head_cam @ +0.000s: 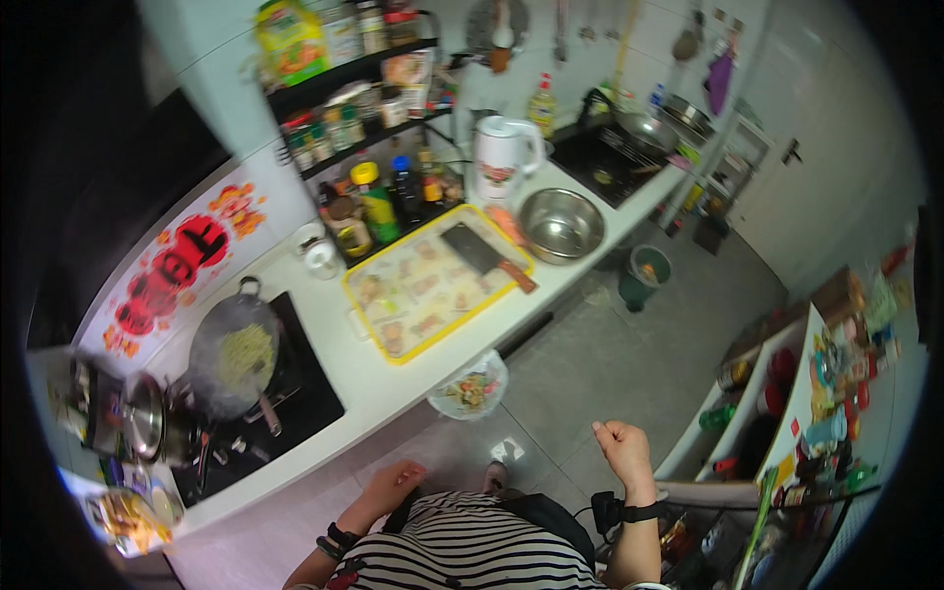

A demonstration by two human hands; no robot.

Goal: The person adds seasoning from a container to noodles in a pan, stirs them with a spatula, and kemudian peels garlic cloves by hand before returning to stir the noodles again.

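Observation:
My left hand [394,487] hangs beside my body, below the counter's front edge, fingers curled and nothing visible in it. My right hand [623,450] is out over the floor, closed in a loose fist with no object showing. Ahead on the white counter [346,317] lies a yellow-rimmed cutting board [420,324], and a cleaver [476,251] with a wooden handle rests across its right part. On the left, a wok [210,354] holding pale green shredded food sits on the black hob [313,383]; a utensil handle [269,413] sticks out of it.
A steel bowl [562,225] and white jug [501,158] stand right of the board, before the sink [597,166]. Below hangs a scrap bag [472,391]. A green bin [643,276] is on the floor. A lidded pot [147,420] stands left; shelves [782,369] line the right.

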